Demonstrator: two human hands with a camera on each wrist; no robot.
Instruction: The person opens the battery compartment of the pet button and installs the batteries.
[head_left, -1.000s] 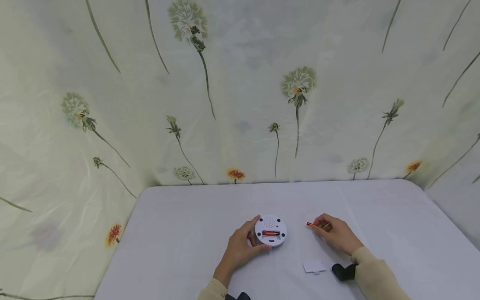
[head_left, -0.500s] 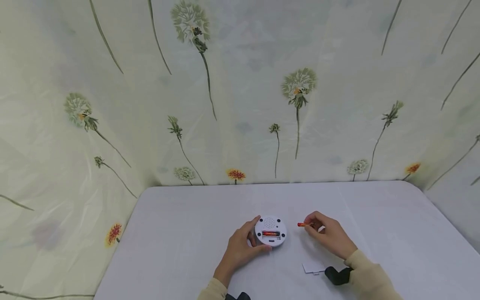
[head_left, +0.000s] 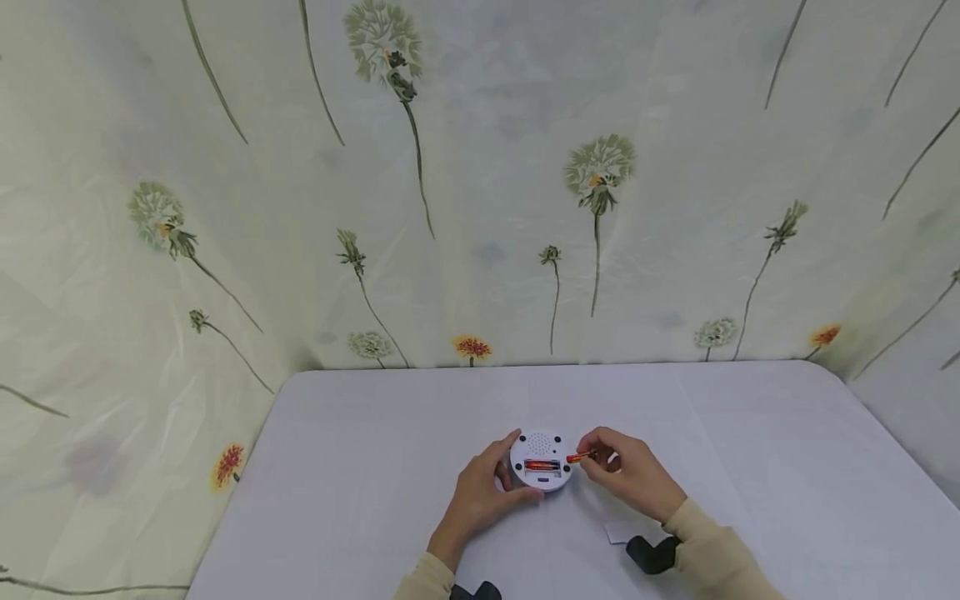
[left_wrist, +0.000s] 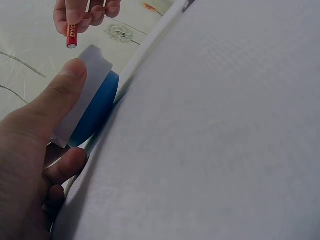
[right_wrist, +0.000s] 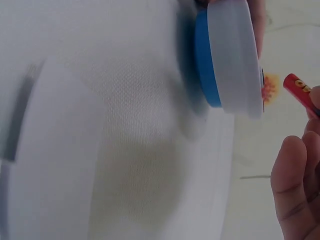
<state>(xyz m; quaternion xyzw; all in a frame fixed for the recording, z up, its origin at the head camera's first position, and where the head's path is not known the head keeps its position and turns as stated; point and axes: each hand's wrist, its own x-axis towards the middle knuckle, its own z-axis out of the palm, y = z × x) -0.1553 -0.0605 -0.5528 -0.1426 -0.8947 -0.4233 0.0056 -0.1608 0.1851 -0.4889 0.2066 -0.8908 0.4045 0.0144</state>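
A round white device lies face down on the table, with speaker holes, dark feet and an uncovered battery slot holding one red battery. My left hand grips it from the left, thumb at the near edge and index finger at the far edge. The left wrist view shows the device's blue underside against the tabletop. Between thumb and fingers, my right hand pinches a second red battery. That battery is held just above the device's right edge; its rear part is hidden by the fingers.
A white battery cover lies on the table, partly hidden under the right wrist's black camera mount. Another black mount sits at the left wrist. A flower-patterned curtain hangs behind the table.
My right hand has carried the battery leftward to the device's right edge. Its wrist mount now covers more of the battery cover. The left hand and the device have stayed in place.
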